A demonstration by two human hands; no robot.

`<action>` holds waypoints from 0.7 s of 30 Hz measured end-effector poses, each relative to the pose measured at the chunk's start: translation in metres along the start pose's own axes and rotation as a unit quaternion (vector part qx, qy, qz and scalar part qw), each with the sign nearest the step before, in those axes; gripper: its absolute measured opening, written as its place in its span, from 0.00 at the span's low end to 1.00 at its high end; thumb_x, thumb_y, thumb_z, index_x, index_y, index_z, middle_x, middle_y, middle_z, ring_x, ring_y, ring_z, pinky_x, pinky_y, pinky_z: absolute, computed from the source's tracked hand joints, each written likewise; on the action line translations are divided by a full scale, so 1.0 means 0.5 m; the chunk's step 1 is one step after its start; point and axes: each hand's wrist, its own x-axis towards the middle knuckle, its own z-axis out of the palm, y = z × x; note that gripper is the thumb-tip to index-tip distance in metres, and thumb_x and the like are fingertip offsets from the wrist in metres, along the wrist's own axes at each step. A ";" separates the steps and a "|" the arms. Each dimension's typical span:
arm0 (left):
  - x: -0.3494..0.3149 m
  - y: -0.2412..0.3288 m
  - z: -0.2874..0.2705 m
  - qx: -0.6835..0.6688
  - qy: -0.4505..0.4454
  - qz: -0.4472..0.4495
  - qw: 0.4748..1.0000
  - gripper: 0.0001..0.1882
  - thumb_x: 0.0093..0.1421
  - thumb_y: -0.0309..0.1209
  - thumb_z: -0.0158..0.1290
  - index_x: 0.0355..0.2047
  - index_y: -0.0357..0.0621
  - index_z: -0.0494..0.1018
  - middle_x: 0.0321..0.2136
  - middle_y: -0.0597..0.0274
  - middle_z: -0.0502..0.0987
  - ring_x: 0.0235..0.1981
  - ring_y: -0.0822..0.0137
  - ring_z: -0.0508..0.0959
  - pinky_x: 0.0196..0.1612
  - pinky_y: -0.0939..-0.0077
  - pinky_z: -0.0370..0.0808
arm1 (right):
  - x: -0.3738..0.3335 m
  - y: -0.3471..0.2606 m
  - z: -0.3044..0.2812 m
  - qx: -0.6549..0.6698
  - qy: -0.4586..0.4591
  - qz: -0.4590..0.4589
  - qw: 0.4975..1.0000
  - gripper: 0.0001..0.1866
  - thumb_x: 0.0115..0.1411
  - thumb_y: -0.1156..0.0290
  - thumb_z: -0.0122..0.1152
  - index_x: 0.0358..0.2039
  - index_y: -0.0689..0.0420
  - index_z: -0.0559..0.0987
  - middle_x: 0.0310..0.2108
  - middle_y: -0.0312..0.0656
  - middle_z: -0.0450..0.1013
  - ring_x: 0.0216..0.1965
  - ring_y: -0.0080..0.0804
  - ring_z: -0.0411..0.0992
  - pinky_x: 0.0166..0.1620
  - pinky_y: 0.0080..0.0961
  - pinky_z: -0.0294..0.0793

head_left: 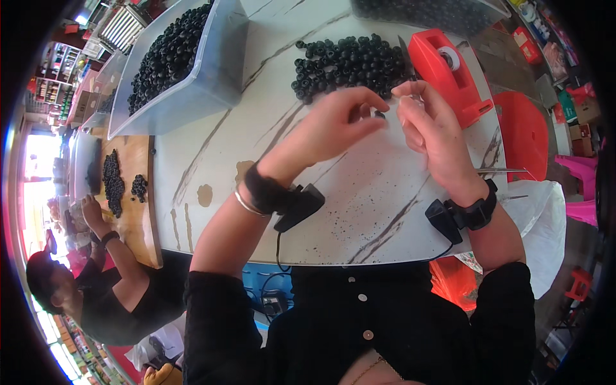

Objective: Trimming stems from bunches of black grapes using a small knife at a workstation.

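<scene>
My left hand [340,125] is above the marble-patterned table [256,212], its thumb and fingers curved toward each other. A small black bead [380,115] shows between its fingertips. Close beside it, the fingers of my right hand [436,125] are pinched together around a small clear or whitish bit [414,99], too small to name. Just beyond both hands lies a spread pile of black beads [350,64]. A red tape dispenser [443,74] with a roll in it stands right of the pile, near my right hand.
At the left back is a clear plastic bin [218,83] full of black beads; another bin [436,16] stands at the far edge. Metal scissors or tweezers [504,171] lie at the right edge. A co-worker [122,282] sits left at a wooden table [138,221]. A red stool [523,135] stands right.
</scene>
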 end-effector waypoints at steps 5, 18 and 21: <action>0.020 -0.045 0.025 0.355 0.077 0.190 0.912 0.10 0.46 0.22 0.53 0.31 0.40 0.71 0.22 0.61 0.65 0.22 0.73 0.67 0.24 0.80 0.65 | -0.001 -0.001 0.005 -0.006 -0.003 -0.006 1.000 0.11 0.59 0.66 0.47 0.41 0.56 0.66 0.21 0.26 0.59 0.16 0.07 0.51 0.19 0.08 0.48; -0.051 -0.057 0.005 -0.363 0.044 -0.006 0.931 0.06 0.54 0.20 0.51 0.30 0.45 0.69 0.28 0.65 0.73 0.21 0.82 0.63 0.22 0.89 0.59 | -0.014 -0.005 0.021 -0.003 -0.072 0.057 0.996 0.12 0.63 0.66 0.37 0.43 0.57 0.65 0.22 0.31 0.64 0.16 0.09 0.51 0.20 0.07 0.50; -0.056 -0.064 0.010 -0.452 0.044 -0.012 0.891 0.07 0.53 0.19 0.51 0.30 0.45 0.69 0.27 0.66 0.74 0.20 0.83 0.64 0.21 0.90 0.58 | -0.020 0.006 0.022 -0.083 -0.107 0.024 0.991 0.14 0.63 0.66 0.38 0.45 0.58 0.65 0.23 0.32 0.65 0.17 0.09 0.52 0.20 0.06 0.51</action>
